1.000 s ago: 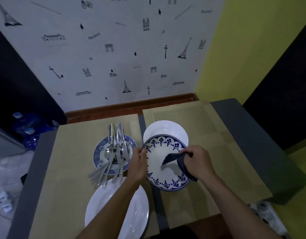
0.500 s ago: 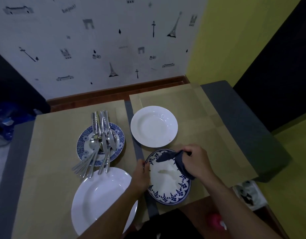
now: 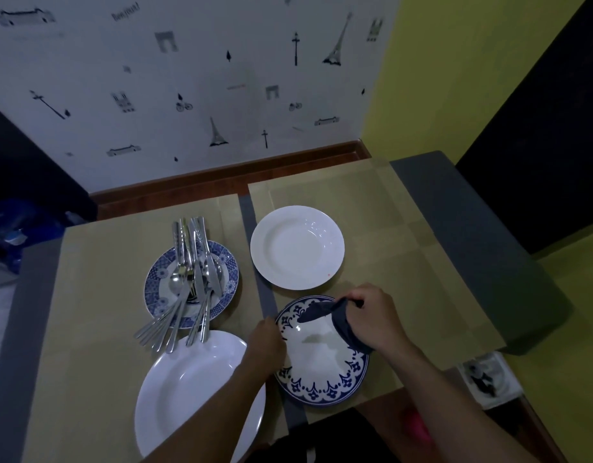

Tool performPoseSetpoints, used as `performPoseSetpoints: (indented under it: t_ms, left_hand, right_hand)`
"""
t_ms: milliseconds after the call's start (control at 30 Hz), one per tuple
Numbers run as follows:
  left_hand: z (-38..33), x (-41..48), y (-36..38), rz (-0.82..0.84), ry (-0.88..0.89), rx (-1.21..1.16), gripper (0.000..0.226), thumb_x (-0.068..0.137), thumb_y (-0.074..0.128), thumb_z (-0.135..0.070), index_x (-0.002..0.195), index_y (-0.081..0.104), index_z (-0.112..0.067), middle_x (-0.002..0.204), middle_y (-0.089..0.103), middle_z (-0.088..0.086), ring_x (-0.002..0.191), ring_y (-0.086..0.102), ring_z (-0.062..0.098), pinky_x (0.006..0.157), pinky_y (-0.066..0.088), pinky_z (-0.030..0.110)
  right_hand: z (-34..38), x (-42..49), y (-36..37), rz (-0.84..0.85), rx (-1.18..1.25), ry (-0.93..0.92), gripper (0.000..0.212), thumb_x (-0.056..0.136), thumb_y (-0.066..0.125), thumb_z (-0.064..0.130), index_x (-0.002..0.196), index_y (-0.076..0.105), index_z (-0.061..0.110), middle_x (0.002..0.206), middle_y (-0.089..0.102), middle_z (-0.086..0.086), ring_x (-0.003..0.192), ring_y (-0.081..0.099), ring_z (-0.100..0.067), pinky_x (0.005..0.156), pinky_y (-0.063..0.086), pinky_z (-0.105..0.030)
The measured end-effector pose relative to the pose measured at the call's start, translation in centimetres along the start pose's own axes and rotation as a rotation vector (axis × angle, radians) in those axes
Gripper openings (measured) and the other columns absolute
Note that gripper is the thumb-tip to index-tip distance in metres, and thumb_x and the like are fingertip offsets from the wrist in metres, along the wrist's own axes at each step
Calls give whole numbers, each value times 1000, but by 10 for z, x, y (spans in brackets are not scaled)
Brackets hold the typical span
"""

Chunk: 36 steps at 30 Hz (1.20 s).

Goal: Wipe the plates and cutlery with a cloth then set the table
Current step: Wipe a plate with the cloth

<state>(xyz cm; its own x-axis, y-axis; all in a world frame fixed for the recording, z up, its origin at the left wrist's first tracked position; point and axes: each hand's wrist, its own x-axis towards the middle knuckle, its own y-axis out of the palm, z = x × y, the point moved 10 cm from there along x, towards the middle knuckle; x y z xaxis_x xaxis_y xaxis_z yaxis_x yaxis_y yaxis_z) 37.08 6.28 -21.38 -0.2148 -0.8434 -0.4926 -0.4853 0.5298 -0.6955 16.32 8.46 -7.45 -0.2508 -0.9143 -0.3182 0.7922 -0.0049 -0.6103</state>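
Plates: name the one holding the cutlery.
The small blue-patterned plate at far left: cutlery lies heaped in it. The far white plate is bare, the near white plate has only handle tips at its rim, the flower-rimmed plate only the cloth.

A round white plate with a navy floral border (image 3: 321, 389) shows scalloped blue trim and small flower motifs around a pale, unmarked centre, with a slate-blue fabric cloth (image 3: 340, 322) dark against it. A plain white round deep plate (image 3: 296, 247) and a large plain white dinner plate (image 3: 181, 389) carry no pattern. A blue-and-white round plate with panelled flower designs (image 3: 154, 289) shows under silver steel cutlery (image 3: 183, 262). Plain tan placemats (image 3: 98, 295) cover a dark grey bench (image 3: 472, 245). Behind stand white wallpaper printed with black and grey Eiffel towers, arches and bicycles (image 3: 188, 78), reddish-brown wooden skirting (image 3: 221, 177) and a plain yellow-green wall (image 3: 455, 78).
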Motion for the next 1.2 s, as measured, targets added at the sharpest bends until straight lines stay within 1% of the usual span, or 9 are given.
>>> performPoseSetpoints:
  t_ms: [133,233,367,533,700,833,967,1133,1200]
  left_hand:
    - [0,15,-18,-64,-112,-131,23,98,50,-23,102,60,-3,99,65,15,88,63,25,72,51,35]
    - [-16,28,-45,-169,-117,-364,23,97,52,-24,102,61,-3,93,66,9,87,64,26,72,49,34]
    - [-21,49,-60,-195,-216,-686,45,99,58,-24,139,51,-6,125,63,10,116,58,28,96,45,34]
    - [-9,70,-58,-220,-342,-847,57,96,61,-21,149,41,-12,143,54,10,131,49,30,110,42,45]
    - [-25,77,-57,-147,-284,-951,42,102,47,-12,145,45,-9,127,58,4,118,52,22,98,42,33]
    - [-29,81,-63,-152,-241,-1008,41,96,46,-10,136,50,-19,122,65,5,117,60,28,97,53,49]
    - [-45,63,-86,-219,-164,-992,48,90,44,-9,137,40,-16,127,58,11,118,56,27,98,54,49]
    - [-71,34,-107,-272,-95,-1163,47,91,45,-18,133,40,-39,124,60,1,114,60,25,89,58,51]
    - [-78,24,-116,-293,-86,-1209,44,93,45,-23,131,41,-46,124,60,1,112,62,26,85,60,52]
  right_hand:
    - [-1,8,-6,-31,2,-8,47,93,50,-4,79,77,31,74,60,16,68,57,3,56,41,-9]
    - [0,15,-14,-56,38,-16,49,92,50,-5,74,73,35,72,60,15,68,57,8,57,42,-9]
    - [-5,25,-21,-63,36,9,44,94,52,-2,78,76,31,76,59,17,70,57,7,59,41,-7]
    - [-17,40,-24,-53,-4,37,45,92,50,-5,80,75,31,86,60,12,79,56,-1,66,40,-4]
    - [-15,50,-33,-69,1,37,48,91,50,-7,74,71,32,76,61,17,74,56,3,64,42,-6]
    - [-12,59,-34,-90,18,48,47,94,51,-2,74,66,37,92,61,8,84,56,-2,68,38,-6]
    - [3,67,-35,-116,35,18,36,95,49,0,89,75,24,108,59,2,93,56,-3,79,38,-11]
    - [45,74,-37,-168,-140,-127,36,96,45,-1,113,74,10,115,47,1,117,47,-20,97,33,-19]
    - [58,71,-28,-133,-276,-186,35,98,43,-1,118,71,3,121,47,-7,121,40,-26,95,26,-19]
